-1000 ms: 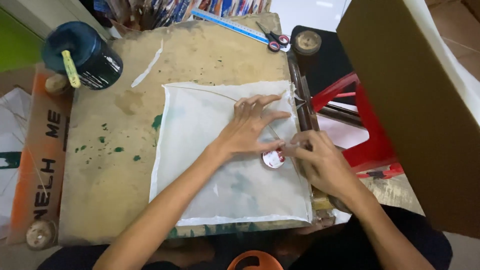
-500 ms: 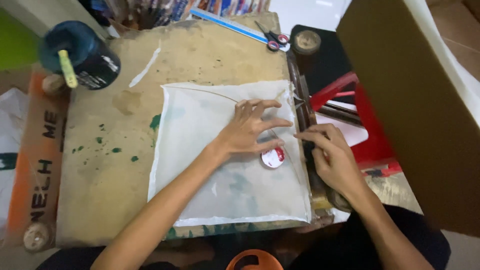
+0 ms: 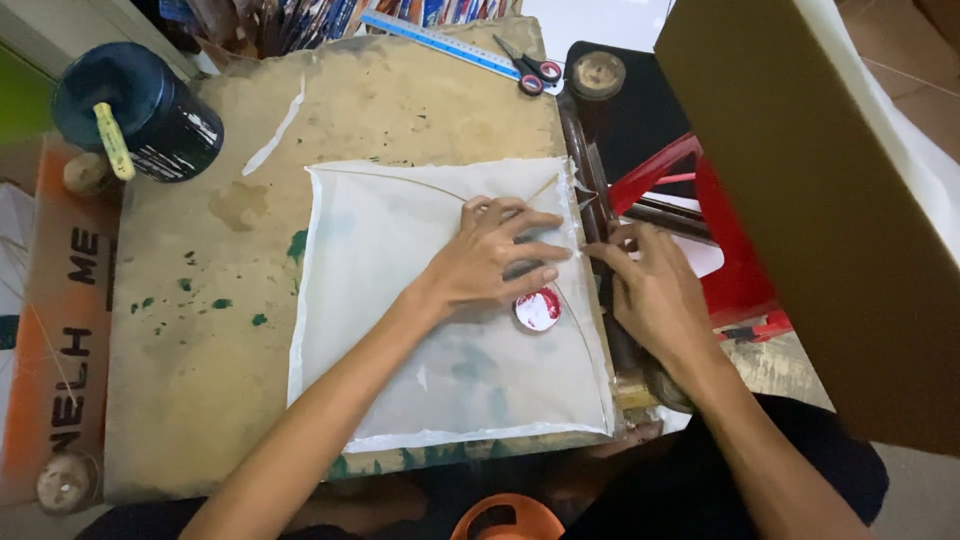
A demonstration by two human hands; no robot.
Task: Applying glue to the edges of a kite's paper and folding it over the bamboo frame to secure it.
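1. The left hand [image 3: 490,255] lies flat, fingers spread, on a thin white sheet of paper [image 3: 400,330] spread over the stained work board [image 3: 200,330]. It grasps nothing and only presses down. If that pressure eases, the light sheet could slide or lift off the board.

2. The right hand [image 3: 650,290] sits at the sheet's right edge with its fingertips narrowed toward a thin curved stick [image 3: 585,330] that runs along that edge. Whether they actually pinch the stick or the paper cannot be told. A hard pull there could tear the paper, which looks very thin.

3. The stick looks bowed, so it is probably under tension. If the fingertips slip, it could spring out and crease or split the sheet.

4. A small round red-and-white tub [image 3: 538,309] stands on the sheet just beside the left hand's fingers. A sideways nudge could tip it or smear its contents over the paper.

5. The green smears [image 3: 298,245] on the board beside the sheet's left edge could mark the paper if it shifts that way.

6. The scissors [image 3: 532,70] and ruler [image 3: 440,38] lie well apart at the far edge and pose little risk.
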